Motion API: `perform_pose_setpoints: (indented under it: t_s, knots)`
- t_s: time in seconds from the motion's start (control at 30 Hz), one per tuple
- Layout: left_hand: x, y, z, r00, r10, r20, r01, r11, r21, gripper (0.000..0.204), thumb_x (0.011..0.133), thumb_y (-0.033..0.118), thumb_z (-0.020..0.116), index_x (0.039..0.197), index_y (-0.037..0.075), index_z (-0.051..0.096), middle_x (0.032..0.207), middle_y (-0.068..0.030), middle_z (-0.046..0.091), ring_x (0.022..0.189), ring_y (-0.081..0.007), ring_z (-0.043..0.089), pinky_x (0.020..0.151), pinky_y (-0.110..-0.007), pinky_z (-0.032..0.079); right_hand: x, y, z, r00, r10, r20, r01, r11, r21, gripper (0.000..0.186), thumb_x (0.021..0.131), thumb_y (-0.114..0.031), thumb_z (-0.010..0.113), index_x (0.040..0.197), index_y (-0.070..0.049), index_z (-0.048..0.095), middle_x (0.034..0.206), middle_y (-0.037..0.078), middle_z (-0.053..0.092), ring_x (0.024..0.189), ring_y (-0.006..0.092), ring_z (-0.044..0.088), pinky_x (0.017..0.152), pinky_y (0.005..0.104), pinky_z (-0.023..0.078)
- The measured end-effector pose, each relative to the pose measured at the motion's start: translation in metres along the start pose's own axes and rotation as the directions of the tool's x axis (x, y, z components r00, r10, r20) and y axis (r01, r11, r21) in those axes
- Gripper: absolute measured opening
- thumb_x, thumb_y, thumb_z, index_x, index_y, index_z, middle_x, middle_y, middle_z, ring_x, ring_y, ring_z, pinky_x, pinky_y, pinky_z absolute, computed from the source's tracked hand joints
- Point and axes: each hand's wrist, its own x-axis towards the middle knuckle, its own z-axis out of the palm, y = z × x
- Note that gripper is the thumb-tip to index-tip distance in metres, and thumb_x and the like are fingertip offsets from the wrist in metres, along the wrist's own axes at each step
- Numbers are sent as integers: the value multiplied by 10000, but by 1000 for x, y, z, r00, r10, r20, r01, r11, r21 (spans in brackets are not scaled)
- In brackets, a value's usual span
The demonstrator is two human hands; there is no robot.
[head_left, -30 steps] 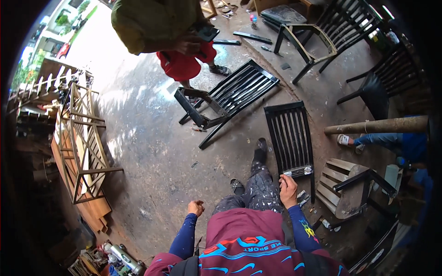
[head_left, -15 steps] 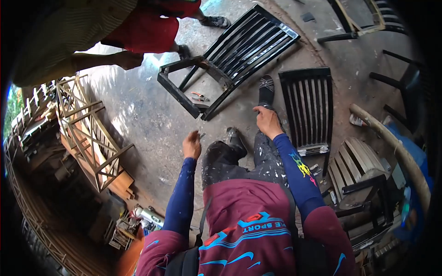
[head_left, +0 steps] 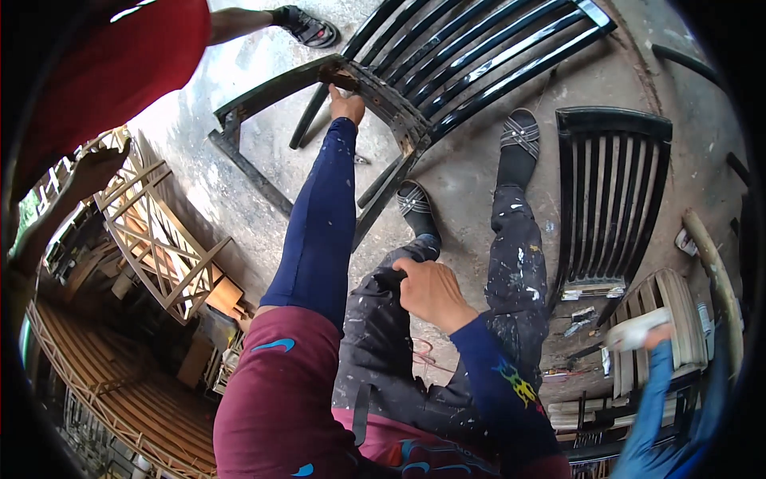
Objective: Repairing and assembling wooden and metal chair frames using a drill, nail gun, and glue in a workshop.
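Observation:
A black wooden chair [head_left: 471, 68] with a slatted back lies on the floor in front of me. My left hand [head_left: 348, 108] reaches into its bare seat frame [head_left: 279, 84]. One finger points up against the worn inner corner, and the other fingers are curled. Whatever they may hold is hidden. Beside my left forearm, a small metal bit [head_left: 361, 160] shows on the floor. My right hand [head_left: 433, 294] is closed, with its knuckles by my knee, apart from the chair. I cannot see inside it.
Another slatted black chair back [head_left: 613, 199] lies to the right. At far left are a co-worker's hand [head_left: 102, 166] and red clothing [head_left: 128, 72]. Wooden trestle frames [head_left: 163, 231] stand at left. At lower right, a blue-sleeved arm [head_left: 656, 383] holds something white and blurred [head_left: 634, 331].
My left hand has moved forward into the chair's seat frame. My right hand has drawn back to my knee. The view is nearer the chair, and a blue-sleeved arm has appeared at lower right.

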Motion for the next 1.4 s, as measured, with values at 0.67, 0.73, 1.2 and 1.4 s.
perform_pose_setpoints:
  t_s: [0.67, 0.73, 1.2, 1.4]
  knots:
    - [-117, -3, -4, 911, -8, 413, -208, 855, 475, 312, 904, 241, 566, 1023, 53, 785, 1054, -199, 743, 993, -310, 717, 912, -383, 550, 18, -24, -10, 999, -17, -45, 21, 995, 93, 297, 830, -81, 558, 1082, -15, 700, 825, 293, 692, 818, 455, 687, 786, 546, 529]
    - [-119, 4, 2, 876, -104, 470, -232, 765, 601, 267, 958, 212, 591, 1088, 102, 797, 1000, -117, 773, 866, -212, 732, 814, -330, 572, 19, -19, -10, 998, -14, -64, 20, 995, 97, 293, 821, -72, 556, 1072, -43, 706, 806, 280, 689, 814, 457, 680, 783, 555, 527]
    - [-155, 23, -5, 910, -189, 370, 209, 978, -16, 281, 918, 109, 671, 1178, 34, 749, 942, -59, 726, 818, -147, 651, 712, -284, 515, 24, -23, -14, 997, -15, -78, 28, 984, 176, 286, 844, -89, 566, 1083, -2, 697, 871, 296, 706, 838, 446, 704, 810, 519, 541]
    - [-172, 33, 3, 891, -215, 400, 289, 948, -135, 287, 934, 79, 636, 1200, 33, 734, 933, -55, 734, 815, -141, 678, 714, -283, 513, 22, -19, -18, 996, 1, -88, 15, 982, 187, 290, 842, -85, 569, 1093, 1, 687, 860, 291, 706, 828, 443, 704, 800, 516, 539]
